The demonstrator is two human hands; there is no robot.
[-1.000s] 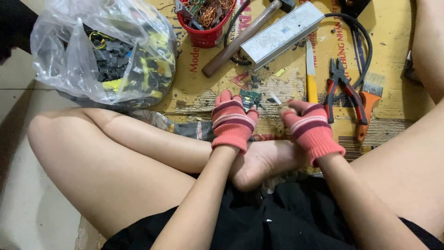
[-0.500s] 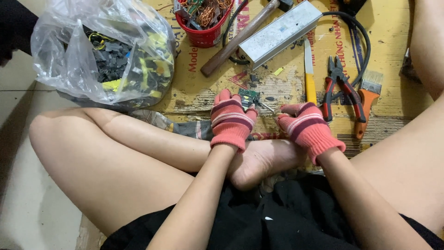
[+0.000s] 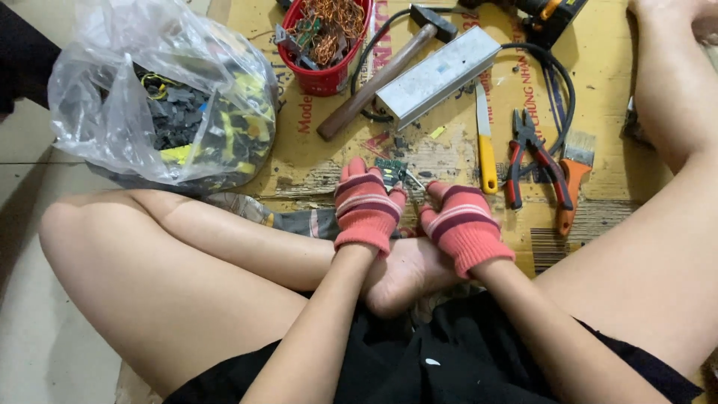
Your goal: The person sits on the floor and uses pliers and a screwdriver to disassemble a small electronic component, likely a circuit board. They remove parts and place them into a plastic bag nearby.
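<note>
hands in red knitted striped fingerless gloves meet over worn yellow cardboard sheet (image 3: 314, 150): left hand (image 3: 366, 206) pinches small green circuit board (image 3: 390, 172) at its fingertips, right hand (image 3: 462, 224) curled beside it, cannot tell what it grips. around them: clear plastic bag of black and yellow scrap (image 3: 164, 105), red basket of copper wire (image 3: 325, 45), wooden-handled hammer (image 3: 381, 71), grey metal box (image 3: 437, 75), yellow-handled knife (image 3: 486, 146), red-handled pliers (image 3: 535, 157), orange-handled brush (image 3: 572, 179).

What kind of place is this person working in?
Probably an informal floor workshop for stripping electronic scrap: flattened cardboard as a work mat, a hammer and pliers laid out, and a red basket of copper wire.
</note>
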